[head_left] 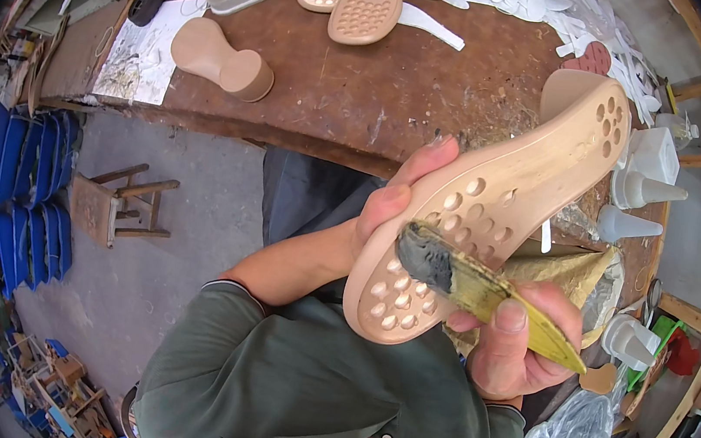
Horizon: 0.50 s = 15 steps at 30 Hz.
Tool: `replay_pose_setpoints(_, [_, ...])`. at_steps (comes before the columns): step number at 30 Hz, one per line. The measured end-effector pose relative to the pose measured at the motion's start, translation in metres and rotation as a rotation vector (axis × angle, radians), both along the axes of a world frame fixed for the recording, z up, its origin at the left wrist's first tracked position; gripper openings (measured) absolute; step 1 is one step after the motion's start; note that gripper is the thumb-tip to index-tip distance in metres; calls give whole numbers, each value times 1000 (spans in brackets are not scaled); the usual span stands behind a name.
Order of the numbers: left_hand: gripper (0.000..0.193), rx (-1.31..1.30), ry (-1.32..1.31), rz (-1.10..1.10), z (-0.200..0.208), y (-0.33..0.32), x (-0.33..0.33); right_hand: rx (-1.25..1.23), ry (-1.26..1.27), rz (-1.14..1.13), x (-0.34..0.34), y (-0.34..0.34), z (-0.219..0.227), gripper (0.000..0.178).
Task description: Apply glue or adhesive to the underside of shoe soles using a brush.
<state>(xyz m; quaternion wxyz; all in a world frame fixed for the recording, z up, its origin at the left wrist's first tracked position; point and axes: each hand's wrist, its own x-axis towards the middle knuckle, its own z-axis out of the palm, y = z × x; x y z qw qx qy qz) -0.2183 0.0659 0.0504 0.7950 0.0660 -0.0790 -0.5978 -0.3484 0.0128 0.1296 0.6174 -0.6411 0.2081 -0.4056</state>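
My left hand [390, 196] is closed on the edge of a tan shoe sole [541, 159], tilted so that its hollowed side shows. Round holes pit its forefoot and its heel end. In my right hand [524, 341] is a brush [481, 292] with a flat yellow handle and a dark, clumped bristle end. The bristles lie over the forefoot holes, touching or very close to the sole; I cannot tell which. Part of the left fingers is hidden behind the sole.
Across the brown workbench [332, 85] lie another heeled sole [221, 59], stacked soles [365, 11] and white cut pieces [517, 3]. Nozzle-topped plastic bottles [643, 189] line the right side. A wooden stool [112, 203] stands on the floor at left, near racked blue pieces [30, 153].
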Motion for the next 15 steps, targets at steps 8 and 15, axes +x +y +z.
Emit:
replay_pose_setpoints(8, [64, -180, 7, -74, -7, -9, 16, -108, 120, 243, -3, -7, 2, 21])
replay_pose_setpoints(15, [60, -200, -105, -74, 3, -5, 14, 165, -5, 57, 14, -16, 12, 20])
